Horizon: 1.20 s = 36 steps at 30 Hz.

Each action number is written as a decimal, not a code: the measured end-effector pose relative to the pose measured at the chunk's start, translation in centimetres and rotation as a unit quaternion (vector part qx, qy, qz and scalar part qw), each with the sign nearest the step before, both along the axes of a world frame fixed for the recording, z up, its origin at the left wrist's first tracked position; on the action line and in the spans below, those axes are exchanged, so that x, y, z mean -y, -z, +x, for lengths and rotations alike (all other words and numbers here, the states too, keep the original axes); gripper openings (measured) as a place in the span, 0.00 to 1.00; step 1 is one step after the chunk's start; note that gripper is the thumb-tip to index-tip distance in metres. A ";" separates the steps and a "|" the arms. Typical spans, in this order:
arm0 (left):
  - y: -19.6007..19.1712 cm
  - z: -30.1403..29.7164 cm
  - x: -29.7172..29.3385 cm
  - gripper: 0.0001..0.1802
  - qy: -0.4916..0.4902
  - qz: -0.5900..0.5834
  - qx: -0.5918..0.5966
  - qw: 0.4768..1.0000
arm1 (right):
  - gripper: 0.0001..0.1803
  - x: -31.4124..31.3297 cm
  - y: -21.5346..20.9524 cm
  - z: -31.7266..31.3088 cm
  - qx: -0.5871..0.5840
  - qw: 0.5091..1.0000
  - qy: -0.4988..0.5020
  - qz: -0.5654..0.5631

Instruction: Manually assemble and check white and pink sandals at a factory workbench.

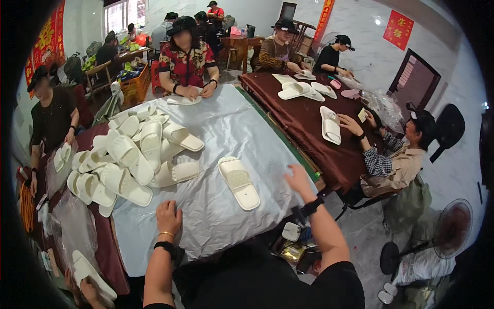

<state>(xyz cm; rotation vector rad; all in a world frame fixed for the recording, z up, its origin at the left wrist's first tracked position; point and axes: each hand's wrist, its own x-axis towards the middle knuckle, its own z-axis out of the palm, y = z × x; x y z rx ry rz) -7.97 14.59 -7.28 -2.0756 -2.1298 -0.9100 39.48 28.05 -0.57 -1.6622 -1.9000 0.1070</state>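
A single cream slipper [239, 183] lies by itself on the silvery-white sheet [206, 226], toe strap at the far end. To its right, my right hand [299, 181] hovers near the table edge with fingers apart, touching no slipper. My left hand [169, 219] rests on the sheet at the near side, fingers stretched out and nothing in it. Just beyond that hand is a heaped pile of matching cream slippers [128, 154], some upright and some on their sides. One slipper [177, 173] lies at the pile's right edge, nearest the single one.
Across the table a person [186, 72] handles a slipper. To the right, people sit round a brown-covered table [309, 123] with slippers and clear plastic. Clear bags [74, 221] lie at the left edge; another person's hands hold a slipper [92, 275] there. A fan [453, 229] stands right.
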 end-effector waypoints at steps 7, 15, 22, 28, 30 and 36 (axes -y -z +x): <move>-0.5 0.2 -1.5 0.20 0.015 0.021 -0.013 1.000 | 0.19 -8.9 -5.6 13.4 -0.047 0.941 0.277 0.189; -2.2 -0.2 -0.2 0.20 -0.021 0.002 0.001 1.000 | 0.52 -14.4 -5.4 20.2 -0.156 0.909 0.385 -0.041; -1.9 0.6 1.5 0.18 -0.018 -0.030 -0.022 0.999 | 0.53 -18.1 -5.8 18.8 -0.098 0.855 0.489 -0.146; -0.3 -0.8 -0.8 0.11 -0.031 -0.018 0.019 0.999 | 0.39 -18.1 -6.0 20.7 -0.176 0.873 0.446 -0.084; -0.4 -1.2 -1.5 0.11 -0.013 0.021 0.030 0.999 | 0.28 -18.5 -3.1 24.1 -0.307 0.897 0.319 0.004; 0.7 -1.9 -1.6 0.08 -0.054 0.031 0.053 0.997 | 0.18 -18.0 -2.6 26.1 -0.474 0.809 0.343 0.061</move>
